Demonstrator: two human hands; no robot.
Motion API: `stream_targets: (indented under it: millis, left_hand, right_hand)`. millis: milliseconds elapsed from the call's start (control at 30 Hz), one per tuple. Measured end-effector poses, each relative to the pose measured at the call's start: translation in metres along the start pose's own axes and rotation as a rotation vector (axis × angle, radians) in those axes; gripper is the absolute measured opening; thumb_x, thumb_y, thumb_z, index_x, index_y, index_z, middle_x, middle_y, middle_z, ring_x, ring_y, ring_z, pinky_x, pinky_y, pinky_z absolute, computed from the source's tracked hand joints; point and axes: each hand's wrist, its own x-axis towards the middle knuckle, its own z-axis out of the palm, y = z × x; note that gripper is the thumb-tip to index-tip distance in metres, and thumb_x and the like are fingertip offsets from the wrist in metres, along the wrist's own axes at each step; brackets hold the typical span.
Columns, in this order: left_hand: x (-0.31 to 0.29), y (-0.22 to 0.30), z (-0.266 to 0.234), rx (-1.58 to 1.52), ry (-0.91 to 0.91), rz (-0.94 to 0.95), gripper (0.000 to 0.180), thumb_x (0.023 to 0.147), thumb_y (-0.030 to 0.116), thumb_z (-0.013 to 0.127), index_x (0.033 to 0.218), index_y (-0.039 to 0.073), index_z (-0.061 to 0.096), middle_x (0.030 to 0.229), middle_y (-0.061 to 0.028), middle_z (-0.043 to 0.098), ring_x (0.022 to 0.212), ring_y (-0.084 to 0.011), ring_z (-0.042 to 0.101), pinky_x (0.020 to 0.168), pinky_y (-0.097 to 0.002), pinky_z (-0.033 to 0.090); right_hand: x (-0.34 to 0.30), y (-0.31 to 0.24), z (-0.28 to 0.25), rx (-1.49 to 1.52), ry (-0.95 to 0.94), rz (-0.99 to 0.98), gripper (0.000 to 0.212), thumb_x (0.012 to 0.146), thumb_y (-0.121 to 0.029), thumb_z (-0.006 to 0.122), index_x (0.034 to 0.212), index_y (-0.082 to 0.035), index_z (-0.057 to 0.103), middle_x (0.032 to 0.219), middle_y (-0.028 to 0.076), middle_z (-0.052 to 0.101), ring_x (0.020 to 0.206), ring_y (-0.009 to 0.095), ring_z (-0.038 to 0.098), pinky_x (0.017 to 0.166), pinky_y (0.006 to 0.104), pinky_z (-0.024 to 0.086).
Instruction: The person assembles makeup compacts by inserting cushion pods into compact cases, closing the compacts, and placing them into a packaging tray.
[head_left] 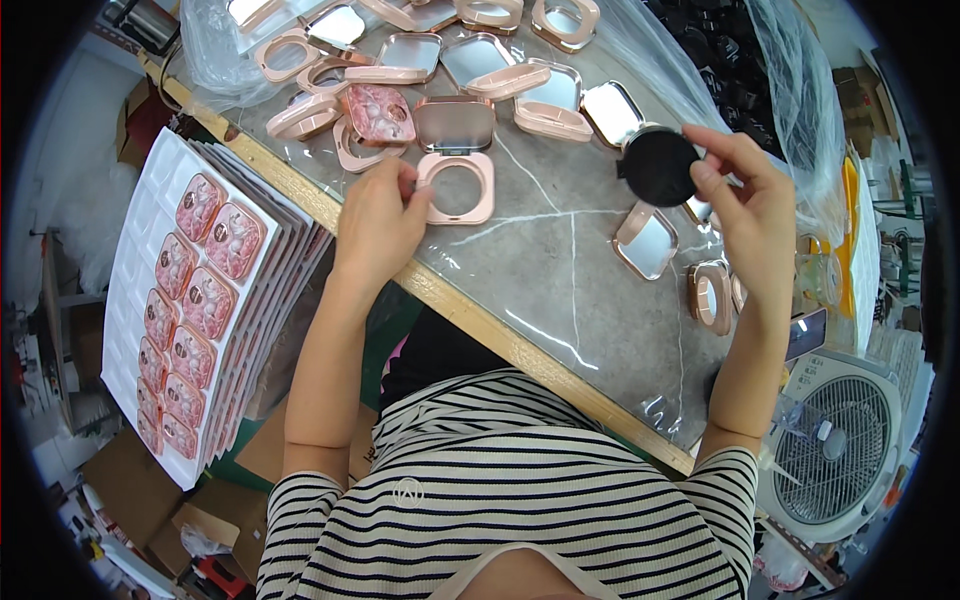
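Observation:
My left hand (383, 222) is closed at the left edge of an open pale-pink compact case (483, 205), thumb and forefinger on its rim. The case lies on the table with its mirrored lid (455, 125) folded back, and its base shows a round opening. Raised over the table's right side, my right hand (752, 205) pinches a round black plastic insert (658, 168) by its right edge. A small tab juts from the insert's left side. Behind the left hand, a compact with a pink patterned lid (380, 114) rests on other cases.
Several open compacts (490, 65) crowd the table's far side, and more lie at the right (647, 243). Black parts fill a clear plastic bag (715, 60) at the far right. Stacked white trays (135, 275) with patterned compacts stand left. A fan (835, 440) is at right.

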Motion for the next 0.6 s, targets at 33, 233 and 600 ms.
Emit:
stream_targets:
  millis: [33, 233, 600]
  left_hand:
    - [0.001, 0.005, 0.001, -0.133, -0.092, -0.06, 0.029, 0.079, 0.016, 0.066, 0.099, -0.005, 0.06, 0.076, -0.0171, 0.064, 0.072, -0.0324, 0.063, 0.067, -0.0402, 0.049]
    - [0.01, 0.006, 0.014, -0.225, -0.099, -0.153, 0.027, 0.074, 0.012, 0.068, 0.093, -0.005, 0.063, 0.073, -0.0158, 0.065, 0.068, -0.0279, 0.065, 0.064, -0.0366, 0.049]
    - [-0.001, 0.002, 0.019, -0.455, -0.106, -0.135, 0.029, 0.071, 0.006, 0.065, 0.098, -0.005, 0.061, 0.079, -0.0114, 0.065, 0.07, -0.0188, 0.064, 0.065, -0.0304, 0.051]
  right_hand:
    - [-0.008, -0.005, 0.005, 0.008, 0.001, 0.003, 0.027, 0.085, 0.001, 0.058, 0.111, 0.0, 0.064, 0.081, -0.002, 0.047, 0.074, 0.005, 0.048, 0.062, 0.0188, 0.041]
    - [-0.039, -0.017, 0.048, 0.33, 0.017, 0.142, 0.028, 0.084, 0.007, 0.056, 0.11, 0.002, 0.061, 0.085, 0.002, 0.047, 0.07, 0.005, 0.049, 0.06, 0.0179, 0.05]
    - [-0.033, 0.024, 0.127, 0.689, -0.078, 0.328, 0.024, 0.089, -0.001, 0.054, 0.112, 0.003, 0.057, 0.08, 0.002, 0.054, 0.064, 0.008, 0.059, 0.054, 0.021, 0.048]
